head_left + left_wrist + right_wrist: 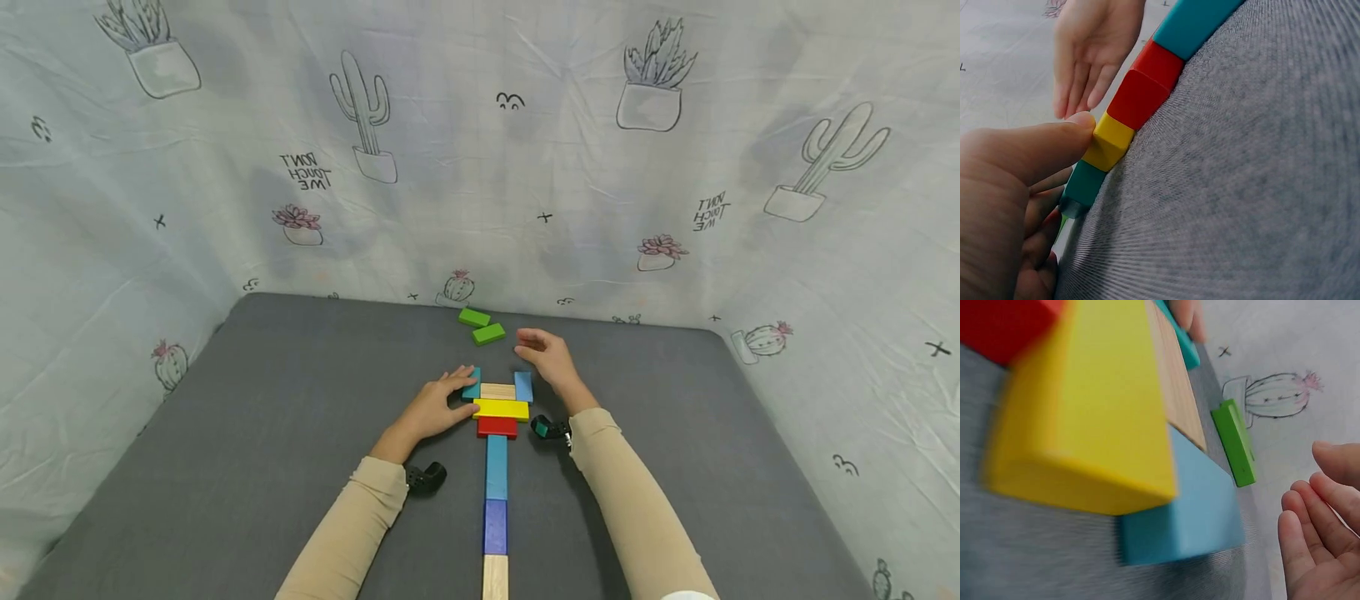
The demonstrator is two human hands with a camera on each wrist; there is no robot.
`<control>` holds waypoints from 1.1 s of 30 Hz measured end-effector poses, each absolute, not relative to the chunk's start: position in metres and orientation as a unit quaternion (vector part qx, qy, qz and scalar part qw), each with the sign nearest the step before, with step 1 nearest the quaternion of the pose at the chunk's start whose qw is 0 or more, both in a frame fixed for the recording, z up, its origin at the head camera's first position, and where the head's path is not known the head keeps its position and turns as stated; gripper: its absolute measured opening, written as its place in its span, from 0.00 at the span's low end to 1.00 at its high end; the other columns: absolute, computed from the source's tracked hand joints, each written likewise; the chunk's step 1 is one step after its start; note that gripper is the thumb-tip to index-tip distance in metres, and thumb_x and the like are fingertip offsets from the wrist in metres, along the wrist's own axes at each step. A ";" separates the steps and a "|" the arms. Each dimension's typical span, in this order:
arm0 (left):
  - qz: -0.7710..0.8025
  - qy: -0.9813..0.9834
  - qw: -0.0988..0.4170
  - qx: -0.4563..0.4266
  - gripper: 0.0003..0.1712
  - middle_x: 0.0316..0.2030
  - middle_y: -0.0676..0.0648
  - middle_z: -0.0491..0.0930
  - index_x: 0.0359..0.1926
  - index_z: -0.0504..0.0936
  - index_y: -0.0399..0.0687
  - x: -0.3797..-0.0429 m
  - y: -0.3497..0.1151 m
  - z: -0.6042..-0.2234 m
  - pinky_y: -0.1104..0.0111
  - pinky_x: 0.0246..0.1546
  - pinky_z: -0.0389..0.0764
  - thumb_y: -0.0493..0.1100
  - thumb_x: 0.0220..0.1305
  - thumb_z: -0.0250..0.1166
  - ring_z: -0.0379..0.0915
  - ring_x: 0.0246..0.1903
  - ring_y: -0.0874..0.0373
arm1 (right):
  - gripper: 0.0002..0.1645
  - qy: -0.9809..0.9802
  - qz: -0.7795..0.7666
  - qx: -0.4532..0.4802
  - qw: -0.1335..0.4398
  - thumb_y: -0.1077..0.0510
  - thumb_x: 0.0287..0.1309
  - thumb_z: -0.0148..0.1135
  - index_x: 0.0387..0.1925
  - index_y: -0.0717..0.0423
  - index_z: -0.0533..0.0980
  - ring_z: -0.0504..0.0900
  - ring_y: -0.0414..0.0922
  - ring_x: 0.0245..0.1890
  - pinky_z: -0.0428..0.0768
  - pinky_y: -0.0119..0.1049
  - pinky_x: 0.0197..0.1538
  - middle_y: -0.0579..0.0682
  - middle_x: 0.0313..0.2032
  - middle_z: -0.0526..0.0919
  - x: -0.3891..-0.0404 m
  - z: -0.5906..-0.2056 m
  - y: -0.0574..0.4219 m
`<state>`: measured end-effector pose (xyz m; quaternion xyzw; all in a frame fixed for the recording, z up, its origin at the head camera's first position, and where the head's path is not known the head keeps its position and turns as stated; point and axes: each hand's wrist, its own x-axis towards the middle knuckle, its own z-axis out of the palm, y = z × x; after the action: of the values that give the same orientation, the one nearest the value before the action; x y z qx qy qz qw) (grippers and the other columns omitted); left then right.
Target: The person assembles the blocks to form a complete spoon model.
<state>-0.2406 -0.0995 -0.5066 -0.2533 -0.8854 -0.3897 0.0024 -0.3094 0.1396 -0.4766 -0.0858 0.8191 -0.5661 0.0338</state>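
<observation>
Wooden blocks lie flat on the grey cloth in a figure. My left hand is at its upper left. Its thumb touches the end of the yellow block, and its fingers reach over the teal block. Neither block is gripped. To the upper right, my right hand hovers with fingers relaxed and nothing held, close to the light blue block. Between the teal and light blue blocks sits a plain wood block. Below the yellow one is a red block.
Two green blocks lie loose near the back edge. A column of a blue block, a purple block and a plain wood block runs toward me. A cactus-print white curtain stands behind the table.
</observation>
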 end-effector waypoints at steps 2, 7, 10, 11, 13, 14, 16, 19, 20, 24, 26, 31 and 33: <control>-0.391 -0.885 -0.001 -0.254 0.31 0.68 0.44 0.64 0.62 0.73 0.41 -0.240 -0.100 -0.506 0.54 0.71 0.52 0.50 0.62 0.65 0.54 0.70 0.50 | 0.26 0.827 -0.555 -0.081 0.042 0.59 0.62 0.61 0.61 0.60 0.71 0.73 0.53 0.59 0.74 0.48 0.61 0.59 0.58 0.75 -0.319 -0.476 0.136; -0.394 -0.883 -0.001 -0.256 0.31 0.68 0.45 0.64 0.63 0.72 0.41 -0.239 -0.100 -0.505 0.54 0.71 0.52 0.50 0.62 0.65 0.54 0.70 0.50 | 0.27 0.841 -0.533 -0.068 0.069 0.58 0.63 0.60 0.63 0.59 0.70 0.72 0.53 0.61 0.73 0.47 0.61 0.57 0.61 0.73 -0.339 -0.475 0.128; -0.395 -0.882 0.001 -0.255 0.31 0.68 0.44 0.64 0.63 0.72 0.41 -0.238 -0.100 -0.505 0.54 0.71 0.52 0.49 0.62 0.65 0.54 0.70 0.50 | 0.27 0.843 -0.527 -0.063 0.091 0.59 0.63 0.59 0.63 0.58 0.69 0.70 0.53 0.62 0.72 0.47 0.62 0.57 0.62 0.72 -0.348 -0.474 0.124; -0.397 -0.882 0.001 -0.255 0.31 0.68 0.44 0.64 0.63 0.72 0.40 -0.237 -0.100 -0.505 0.53 0.71 0.52 0.49 0.62 0.65 0.54 0.70 0.50 | 0.27 0.844 -0.524 -0.061 0.098 0.59 0.63 0.59 0.64 0.58 0.69 0.70 0.53 0.63 0.72 0.48 0.63 0.57 0.62 0.72 -0.350 -0.474 0.123; -0.404 -0.879 -0.001 -0.254 0.31 0.67 0.44 0.65 0.62 0.72 0.40 -0.236 -0.101 -0.506 0.53 0.71 0.52 0.49 0.62 0.65 0.55 0.70 0.49 | 0.28 0.847 -0.516 -0.062 0.112 0.60 0.64 0.58 0.64 0.58 0.68 0.69 0.53 0.64 0.71 0.49 0.63 0.57 0.63 0.71 -0.355 -0.473 0.121; -0.404 -0.879 -0.001 -0.255 0.31 0.67 0.44 0.65 0.62 0.72 0.40 -0.235 -0.101 -0.506 0.52 0.71 0.52 0.49 0.62 0.65 0.55 0.70 0.49 | 0.28 0.851 -0.509 -0.062 0.118 0.60 0.64 0.58 0.64 0.58 0.68 0.68 0.53 0.64 0.71 0.49 0.63 0.57 0.63 0.70 -0.357 -0.472 0.120; -0.404 -0.878 -0.001 -0.255 0.31 0.67 0.44 0.65 0.62 0.72 0.40 -0.234 -0.101 -0.507 0.52 0.71 0.53 0.49 0.62 0.65 0.55 0.70 0.49 | 0.28 0.860 -0.490 -0.068 0.128 0.61 0.64 0.58 0.65 0.57 0.67 0.68 0.54 0.64 0.70 0.50 0.63 0.57 0.64 0.70 -0.361 -0.471 0.119; -0.402 -0.880 0.002 -0.254 0.31 0.67 0.45 0.65 0.62 0.73 0.40 -0.234 -0.100 -0.508 0.52 0.71 0.53 0.49 0.62 0.65 0.56 0.69 0.50 | 0.28 0.877 -0.452 -0.082 0.142 0.61 0.64 0.57 0.65 0.56 0.67 0.68 0.54 0.64 0.71 0.50 0.63 0.57 0.64 0.70 -0.366 -0.469 0.118; -0.398 -0.882 0.004 -0.253 0.31 0.67 0.45 0.65 0.62 0.73 0.41 -0.235 -0.100 -0.509 0.53 0.71 0.53 0.49 0.62 0.65 0.56 0.69 0.51 | 0.29 0.882 -0.440 -0.089 0.146 0.60 0.64 0.57 0.66 0.55 0.67 0.68 0.54 0.64 0.71 0.50 0.63 0.57 0.64 0.69 -0.367 -0.469 0.117; -0.398 -0.881 0.009 -0.254 0.31 0.67 0.45 0.66 0.62 0.73 0.41 -0.236 -0.098 -0.508 0.52 0.70 0.54 0.49 0.61 0.65 0.56 0.69 0.51 | 0.29 0.898 -0.397 -0.110 0.153 0.61 0.64 0.56 0.67 0.55 0.66 0.68 0.55 0.64 0.73 0.49 0.61 0.59 0.64 0.69 -0.372 -0.466 0.113; -0.400 -0.880 0.011 -0.256 0.31 0.67 0.45 0.66 0.62 0.73 0.41 -0.236 -0.098 -0.508 0.52 0.70 0.54 0.49 0.61 0.65 0.56 0.69 0.50 | 0.29 0.910 -0.370 -0.117 0.148 0.61 0.64 0.56 0.66 0.55 0.66 0.68 0.55 0.64 0.73 0.48 0.61 0.59 0.63 0.70 -0.373 -0.466 0.111; -0.403 -0.878 0.009 -0.258 0.31 0.67 0.44 0.66 0.62 0.73 0.41 -0.235 -0.099 -0.507 0.52 0.71 0.53 0.49 0.61 0.66 0.56 0.69 0.50 | 0.26 0.929 -0.326 -0.126 0.122 0.62 0.63 0.59 0.63 0.56 0.71 0.72 0.54 0.61 0.74 0.47 0.60 0.59 0.60 0.74 -0.373 -0.466 0.107; -0.402 -0.879 0.011 -0.256 0.31 0.67 0.45 0.66 0.62 0.73 0.41 -0.236 -0.100 -0.507 0.52 0.71 0.53 0.49 0.61 0.66 0.56 0.69 0.50 | 0.25 0.929 -0.332 -0.121 0.112 0.62 0.61 0.60 0.61 0.56 0.73 0.73 0.54 0.59 0.74 0.47 0.59 0.58 0.58 0.75 -0.373 -0.466 0.106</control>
<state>-0.2362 -0.0995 -0.5069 -0.2563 -0.8789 -0.4022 0.0110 -0.3734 0.1060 -0.4665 -0.1213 0.9285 -0.3325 0.1123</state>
